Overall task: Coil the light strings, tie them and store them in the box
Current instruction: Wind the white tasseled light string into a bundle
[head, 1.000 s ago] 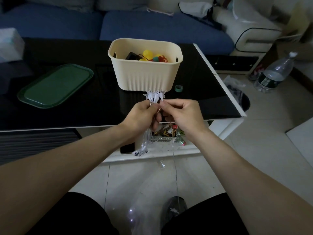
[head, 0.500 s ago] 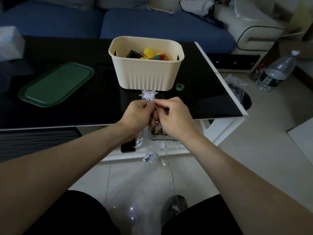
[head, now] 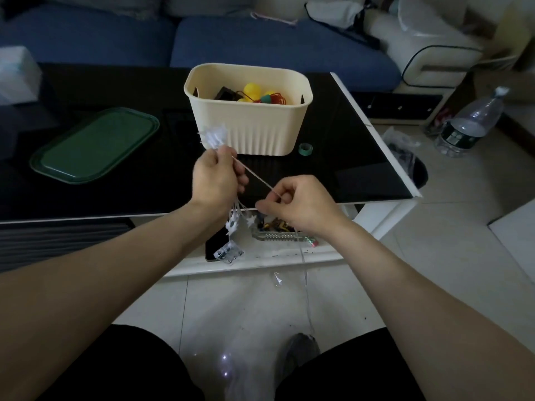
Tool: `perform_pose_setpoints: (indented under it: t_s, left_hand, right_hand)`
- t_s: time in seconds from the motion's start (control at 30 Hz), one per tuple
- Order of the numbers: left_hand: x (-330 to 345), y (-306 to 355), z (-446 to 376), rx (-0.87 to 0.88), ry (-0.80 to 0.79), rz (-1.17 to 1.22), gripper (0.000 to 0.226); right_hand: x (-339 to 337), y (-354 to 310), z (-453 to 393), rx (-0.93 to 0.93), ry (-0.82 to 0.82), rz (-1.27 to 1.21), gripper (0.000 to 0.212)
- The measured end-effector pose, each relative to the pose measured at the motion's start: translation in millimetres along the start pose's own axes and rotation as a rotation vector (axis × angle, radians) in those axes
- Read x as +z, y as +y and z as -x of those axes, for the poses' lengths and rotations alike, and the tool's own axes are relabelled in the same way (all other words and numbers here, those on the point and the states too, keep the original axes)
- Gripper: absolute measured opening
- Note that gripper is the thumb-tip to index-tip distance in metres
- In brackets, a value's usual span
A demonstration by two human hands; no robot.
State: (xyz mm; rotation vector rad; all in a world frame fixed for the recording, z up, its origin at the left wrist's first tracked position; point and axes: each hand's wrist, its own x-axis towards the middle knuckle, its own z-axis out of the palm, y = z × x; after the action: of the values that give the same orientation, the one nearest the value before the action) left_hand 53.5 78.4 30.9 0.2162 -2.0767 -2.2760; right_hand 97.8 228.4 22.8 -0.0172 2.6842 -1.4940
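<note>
**Star light string held taut between two hands at the table edge**

A blue fabric sofa (head: 275, 44) runs along the far side, with a cream cushioned seat (head: 428, 62) at its right end. In front of it stands a glossy black coffee table (head: 347, 175) with a white edge; its near rim crosses the middle of the view. On the table's left part lies a dark green rounded rectangular plastic lid (head: 95, 146). Right of centre stands the cream ribbed plastic box (head: 249, 111), open at the top, holding yellow ball-shaped lights and red wire. A small green roll of tape (head: 305, 148) sits on the table just right of the box's base. A clear plastic water bottle (head: 469, 123) stands on the pale tiled floor to the far right.

The left hand (head: 215, 180) is closed around a gathered bundle of the white star-shaped light string (head: 214, 136): a cluster of stars sticks up from the fist, just in front of the box's near wall, and more stars and a clear battery case (head: 228, 252) hang below the hand over the table's lower shelf. The right hand (head: 301, 204) is near and to the right, its thumb and forefinger pinching a thin pale strand that stretches straight and tight up to the left hand. A fine wire drops from the right hand to the floor between the person's knees.
</note>
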Motion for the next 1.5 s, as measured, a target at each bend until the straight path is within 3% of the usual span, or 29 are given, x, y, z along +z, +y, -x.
perform_pose_setpoints:
  t_s: [0.17,0.3,0.53,0.73,0.97,1.13,1.33,1.5]
  left_hand:
    - [-0.4,11.3,1.7,-0.064,0.053,0.221,0.029]
    - [-0.9,12.9,1.8,-0.162,0.052,0.367,0.028]
    - [-5.1,12.2,-6.5,-0.172,0.139,0.286,0.033]
    - [-3.9,7.9,-12.5,-0.218,0.126,0.311,0.032]
    - [-1.9,7.5,-10.2,-0.214,0.108,0.277,0.03]
    - [-1.0,4.8,-10.2,-0.212,0.107,0.173,0.024]
    - [3.5,3.4,-10.4,-0.286,0.054,0.205,0.027]
    - [8.8,0.1,-6.8,-0.331,-0.016,0.199,0.025]
  right_hand:
    - [-12.3,4.4,-7.6,-0.025,0.091,0.078,0.02]
    - [-11.9,10.4,-5.5,0.13,-0.097,-0.096,0.02]
    - [-30.3,22.5,-4.9,0.308,-0.144,-0.28,0.036]
    - [-56.9,33.8,-1.7,0.384,-0.359,-0.015,0.028]
    - [-70.0,33.2,3.2,0.231,-0.166,-0.161,0.011]
    - [-60.5,17.8,7.3,0.19,-0.243,-0.101,0.016]
    - [-35.1,8.4,7.1,0.176,-0.294,0.138,0.022]
    - [-21.6,5.4,5.0,0.111,-0.208,0.112,0.019]
